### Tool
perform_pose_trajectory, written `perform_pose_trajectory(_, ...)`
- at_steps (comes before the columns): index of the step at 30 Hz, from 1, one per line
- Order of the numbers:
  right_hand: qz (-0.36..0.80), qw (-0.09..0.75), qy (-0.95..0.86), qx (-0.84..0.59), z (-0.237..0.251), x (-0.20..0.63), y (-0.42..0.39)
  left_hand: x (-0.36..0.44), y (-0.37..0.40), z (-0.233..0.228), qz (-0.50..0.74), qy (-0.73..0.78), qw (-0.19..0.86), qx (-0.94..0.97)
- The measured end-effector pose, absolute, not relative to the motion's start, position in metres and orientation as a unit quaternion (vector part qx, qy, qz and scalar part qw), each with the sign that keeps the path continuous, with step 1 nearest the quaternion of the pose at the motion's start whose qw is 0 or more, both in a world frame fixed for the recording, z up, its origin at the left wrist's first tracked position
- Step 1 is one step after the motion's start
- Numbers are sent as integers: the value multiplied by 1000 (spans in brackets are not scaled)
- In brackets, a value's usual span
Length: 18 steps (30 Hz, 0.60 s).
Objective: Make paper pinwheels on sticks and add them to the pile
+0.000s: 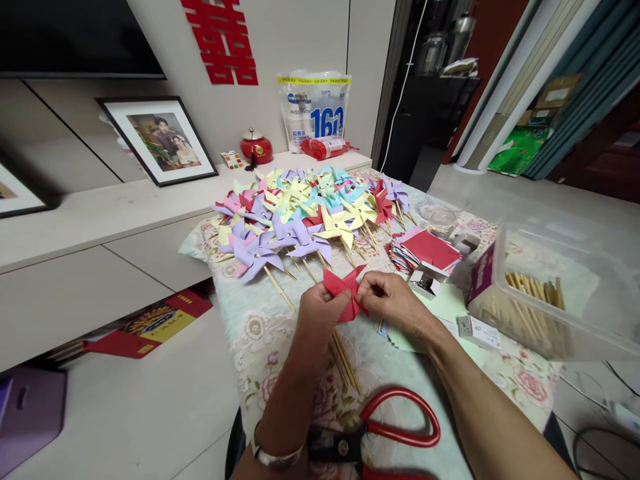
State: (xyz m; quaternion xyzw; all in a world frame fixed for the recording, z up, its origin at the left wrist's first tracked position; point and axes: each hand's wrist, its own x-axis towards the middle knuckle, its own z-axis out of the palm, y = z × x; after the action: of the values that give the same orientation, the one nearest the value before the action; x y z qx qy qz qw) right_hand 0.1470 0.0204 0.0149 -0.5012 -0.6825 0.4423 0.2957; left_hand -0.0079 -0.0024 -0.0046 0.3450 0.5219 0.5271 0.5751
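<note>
Floral-clothed table [260, 333]: red paper pinwheel [344, 292] being folded near its front edge.
Left hand [320, 313] and right hand [393, 300] both pinch it; pinning to a stick likely follows.

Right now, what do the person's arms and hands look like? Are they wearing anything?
Both arms are bare, with no sleeves showing and no gloves. The left hand has a silver metal band around the wrist, like a watch strap or bracelet; no watch face shows. The right hand and its wrist wear nothing. I cannot see any rings on the fingers.
</note>
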Motion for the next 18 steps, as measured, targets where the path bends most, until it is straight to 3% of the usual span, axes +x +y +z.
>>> perform_pose_trajectory(18, 423, 300, -693, -501, 10, 148, 21, -5, -1, -8, 519, 528, 565, 363)
